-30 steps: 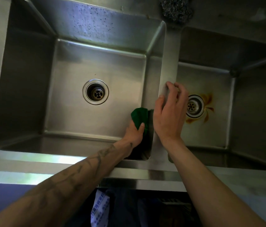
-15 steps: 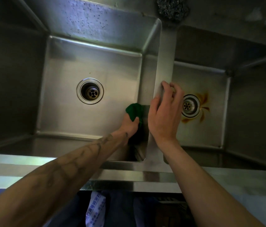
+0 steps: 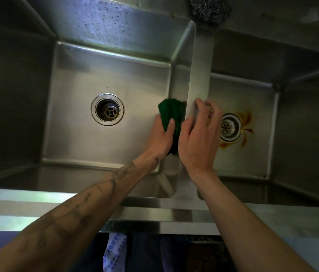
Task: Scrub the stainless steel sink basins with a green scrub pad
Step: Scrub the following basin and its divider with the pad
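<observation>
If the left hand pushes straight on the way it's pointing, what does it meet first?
The left basin's right wall, under the divider. The green scrub pad in the left hand seems pressed against it; depth is unclear.

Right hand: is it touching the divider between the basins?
Touching. The head view shows the right hand gripping the divider, thumb on one side, fingers curled over the other; the left hand holds the green scrub pad.

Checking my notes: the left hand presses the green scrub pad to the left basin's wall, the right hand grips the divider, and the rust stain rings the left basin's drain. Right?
No, one slip: the head view shows the rust stain around the right basin's drain; the left basin's drain has none. The rest stands.
</observation>
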A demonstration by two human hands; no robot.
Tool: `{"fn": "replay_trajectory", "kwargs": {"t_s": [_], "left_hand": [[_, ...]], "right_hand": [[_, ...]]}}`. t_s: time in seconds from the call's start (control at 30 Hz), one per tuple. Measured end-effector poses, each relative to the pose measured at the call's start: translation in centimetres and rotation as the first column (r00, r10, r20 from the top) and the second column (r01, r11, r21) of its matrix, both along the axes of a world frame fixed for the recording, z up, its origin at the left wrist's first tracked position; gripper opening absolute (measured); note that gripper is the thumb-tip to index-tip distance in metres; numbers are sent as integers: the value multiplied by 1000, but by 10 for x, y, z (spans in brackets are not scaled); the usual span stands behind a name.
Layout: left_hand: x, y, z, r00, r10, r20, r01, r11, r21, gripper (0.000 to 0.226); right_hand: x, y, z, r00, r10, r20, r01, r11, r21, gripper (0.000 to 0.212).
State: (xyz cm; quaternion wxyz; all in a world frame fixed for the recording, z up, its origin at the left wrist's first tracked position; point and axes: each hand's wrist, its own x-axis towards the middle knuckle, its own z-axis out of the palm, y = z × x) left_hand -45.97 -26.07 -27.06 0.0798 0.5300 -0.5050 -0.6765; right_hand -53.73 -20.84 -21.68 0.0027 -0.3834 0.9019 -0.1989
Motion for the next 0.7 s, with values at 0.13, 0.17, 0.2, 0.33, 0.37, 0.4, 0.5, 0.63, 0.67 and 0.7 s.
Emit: {"fn": "replay_trajectory", "kwargs": {"t_s": [0.13,0.17,0.2,0.33,0.37,0.4,0.5,0.63,0.67,0.7], "left_hand": [[-1,-1,-11,999,-24,34,25,1000,-12,25],[0,0,-15,994,-59,93,57,998,25,32],[1,1,-18,984,-98,147,87,993,77,39],[-2,-7,-19,992,-86,97,83,996,38,39],[-6,-12,-17,998,-47,38,47,999,-4,32],[-10,-17,-16,1000,-12,-14,12,999,-35,26],[-15,-16,-14,998,45,-44,-49,995,-90,20],[-12,-10,-20,993,-23,116,13,996,89,43],[-14,-16,-20,993,-26,118,13,994,112,45],[-18,-23,-18,995,-18,95,10,996,92,42]], "right_hand": [[1,-1,1,1000,10,7,-10,1000,-6,36],[0,0,1,1000,13,12,-13,1000,-7,36],[0,0,1,1000,13,17,-13,1000,-4,36],[-1,0,0,1000,6,23,-6,1000,-3,36],[-1,0,0,1000,4,21,-4,1000,-1,36],[-1,-1,-1,1000,4,17,-4,1000,1,36],[-1,0,-1,1000,14,13,-14,1000,-1,36],[-1,1,-2,1000,21,20,-22,1000,3,37],[-1,1,-2,1000,18,15,-18,1000,6,37],[-1,0,-2,1000,16,11,-16,1000,7,37]]}}
